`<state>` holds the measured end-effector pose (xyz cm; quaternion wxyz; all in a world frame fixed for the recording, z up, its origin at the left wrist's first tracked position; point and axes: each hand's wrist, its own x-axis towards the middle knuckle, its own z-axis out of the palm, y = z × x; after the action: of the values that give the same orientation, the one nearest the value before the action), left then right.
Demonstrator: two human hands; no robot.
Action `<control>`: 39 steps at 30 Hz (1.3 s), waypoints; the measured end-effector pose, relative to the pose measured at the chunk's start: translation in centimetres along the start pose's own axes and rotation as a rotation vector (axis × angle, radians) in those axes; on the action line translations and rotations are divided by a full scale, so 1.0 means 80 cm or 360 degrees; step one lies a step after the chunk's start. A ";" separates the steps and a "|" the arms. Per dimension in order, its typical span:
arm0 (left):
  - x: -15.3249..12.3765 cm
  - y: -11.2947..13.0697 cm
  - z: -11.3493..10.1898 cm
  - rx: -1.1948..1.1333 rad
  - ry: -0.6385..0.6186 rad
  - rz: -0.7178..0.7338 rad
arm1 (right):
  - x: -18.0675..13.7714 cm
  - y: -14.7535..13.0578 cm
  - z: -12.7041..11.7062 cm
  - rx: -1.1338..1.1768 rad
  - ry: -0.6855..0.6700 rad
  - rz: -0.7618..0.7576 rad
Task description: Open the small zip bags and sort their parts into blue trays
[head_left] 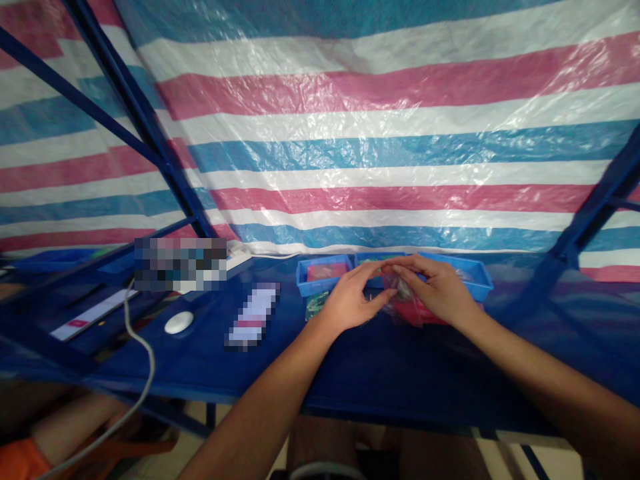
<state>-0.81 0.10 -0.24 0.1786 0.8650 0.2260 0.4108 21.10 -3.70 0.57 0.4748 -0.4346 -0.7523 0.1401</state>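
My right hand [431, 288] is closed in a pinch on the edge of a clear plastic bag [404, 299]. The bag looks reddish in its lower part; its contents are not plain to see. To its left, my left hand [354, 293] has thumb and fingers spread apart. Its fingertips meet those of my right hand above the bag, and the thumb points at the bag's side. A green circuit board [316, 305] lies beside my left wrist. Red material [425, 313] rests below my right hand, partly covered by it.
Blue bins stand along the back: the left bin [301, 283] holds something red, and the right bin [483, 283] is partly behind my hand. Leftward on the blue table [360, 380] are a blurred-out phone [254, 313] and a white mouse [179, 323]. A pale cable [150, 360] hangs over the edge.
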 end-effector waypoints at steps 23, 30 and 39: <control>0.008 -0.026 0.012 -0.1089 0.0199 -0.0608 | 0.004 0.017 0.019 0.0801 0.0102 0.0511; 0.011 -0.028 0.011 -0.1024 0.0403 -0.0572 | 0.003 0.022 0.016 0.0737 0.0053 0.0478; 0.010 -0.029 0.013 -0.1106 0.0360 -0.0608 | 0.003 0.022 0.016 0.0700 0.0067 0.0496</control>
<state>-0.12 2.34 -1.53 0.5072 0.6451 0.2486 0.5146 20.90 -2.24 -1.01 0.5460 -0.4344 -0.6177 0.3628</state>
